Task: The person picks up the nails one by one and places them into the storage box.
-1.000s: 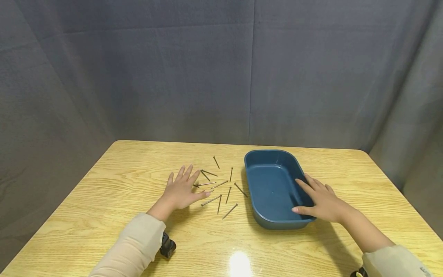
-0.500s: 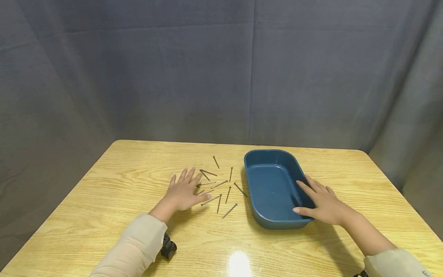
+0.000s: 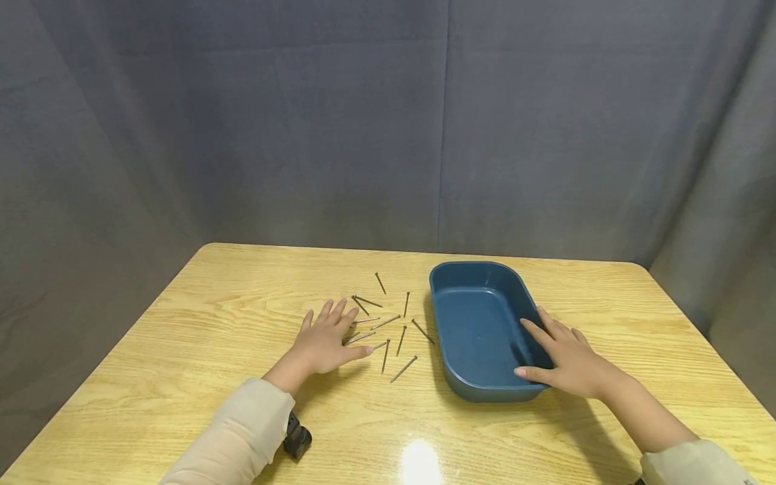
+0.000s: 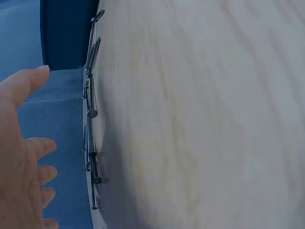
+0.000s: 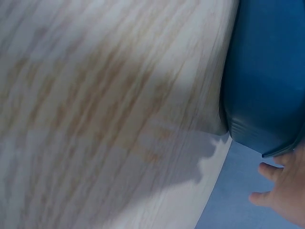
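Several long metal nails (image 3: 403,368) lie scattered on the wooden table, left of a deep blue plastic basin (image 3: 479,394). With fingers spread and nothing in it, my left hand (image 3: 324,343) is over the left side of the nails and hides part of some of them. In the left wrist view a gap separates this hand (image 4: 21,157) from the nails (image 4: 92,113) on the tabletop. My right hand (image 3: 570,360) is at the basin's right rim, its fingers loosely extended. The thumb and index finger reach over the rim, and the right wrist view shows the other fingers (image 5: 270,171) outside it.
The light wooden table (image 3: 242,283) has rounded far corners. Behind it and at both sides hangs a grey curtain (image 3: 321,135). Below my left sleeve a small black wrist camera (image 3: 297,438) shows.
My left hand has shifted slightly right and nearer, so its thumb now overlaps one nail. The right hand has barely moved; nails and basin lie as before.
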A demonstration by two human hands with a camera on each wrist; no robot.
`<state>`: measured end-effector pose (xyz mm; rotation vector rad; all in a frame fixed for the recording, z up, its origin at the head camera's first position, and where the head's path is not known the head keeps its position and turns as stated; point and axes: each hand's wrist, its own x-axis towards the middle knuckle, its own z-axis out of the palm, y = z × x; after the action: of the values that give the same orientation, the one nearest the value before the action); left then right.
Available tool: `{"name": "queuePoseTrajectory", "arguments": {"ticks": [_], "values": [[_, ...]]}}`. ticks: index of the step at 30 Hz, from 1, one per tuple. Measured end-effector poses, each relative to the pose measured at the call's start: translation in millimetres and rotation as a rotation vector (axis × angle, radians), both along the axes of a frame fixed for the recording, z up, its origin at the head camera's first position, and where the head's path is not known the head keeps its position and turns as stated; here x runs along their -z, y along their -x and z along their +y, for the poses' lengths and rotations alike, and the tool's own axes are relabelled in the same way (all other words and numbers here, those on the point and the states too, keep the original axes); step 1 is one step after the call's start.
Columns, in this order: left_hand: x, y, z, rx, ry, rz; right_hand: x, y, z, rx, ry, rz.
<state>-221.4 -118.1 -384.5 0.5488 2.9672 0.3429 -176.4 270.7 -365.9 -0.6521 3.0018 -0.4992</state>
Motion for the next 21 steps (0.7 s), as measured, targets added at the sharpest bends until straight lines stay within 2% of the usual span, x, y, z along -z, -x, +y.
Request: {"name": "queuePoseTrajectory", "arguments": {"ticks": [21], "values": [[-3.4,-3.0,-6.2,0.023,0.022,-0.025,-1.4,-5.0,0.4,-0.02,0.026,0.001]]}}
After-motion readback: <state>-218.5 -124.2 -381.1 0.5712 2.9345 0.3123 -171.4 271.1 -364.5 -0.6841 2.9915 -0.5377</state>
